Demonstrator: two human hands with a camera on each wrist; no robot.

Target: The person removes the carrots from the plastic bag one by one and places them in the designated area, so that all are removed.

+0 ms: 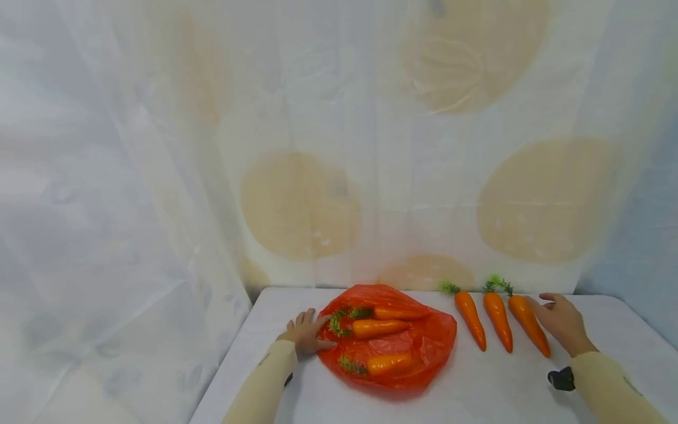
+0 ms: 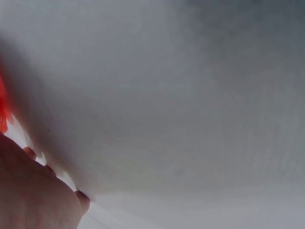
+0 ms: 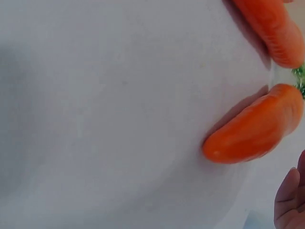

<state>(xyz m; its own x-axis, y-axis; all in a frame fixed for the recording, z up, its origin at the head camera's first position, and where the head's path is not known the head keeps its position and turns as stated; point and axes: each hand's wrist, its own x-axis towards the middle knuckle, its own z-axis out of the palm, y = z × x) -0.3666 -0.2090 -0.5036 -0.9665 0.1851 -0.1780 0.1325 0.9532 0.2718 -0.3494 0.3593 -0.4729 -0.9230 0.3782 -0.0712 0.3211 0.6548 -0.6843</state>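
A red plastic bag [image 1: 418,377] lies spread out on the white table, with three orange carrots on or in it, among them a middle carrot [image 1: 378,328] and a front carrot [image 1: 389,363]. Their leafy green tops point left. My left hand [image 1: 304,334] rests on the bag's left edge with its fingers spread. To the right of the bag, three more carrots lie in a row, tops away from me. Beside the rightmost carrot [image 1: 529,324] is my right hand [image 1: 565,323], its fingers loosely extended; whether the fingertips touch that carrot I cannot tell.
The white table [image 1: 508,394] extends in front of the row and to both sides. Behind its far edge hangs a pale curtain [image 1: 413,206] with large tan spots. Two carrot tips, one a nearer carrot [image 3: 252,129], show in the right wrist view.
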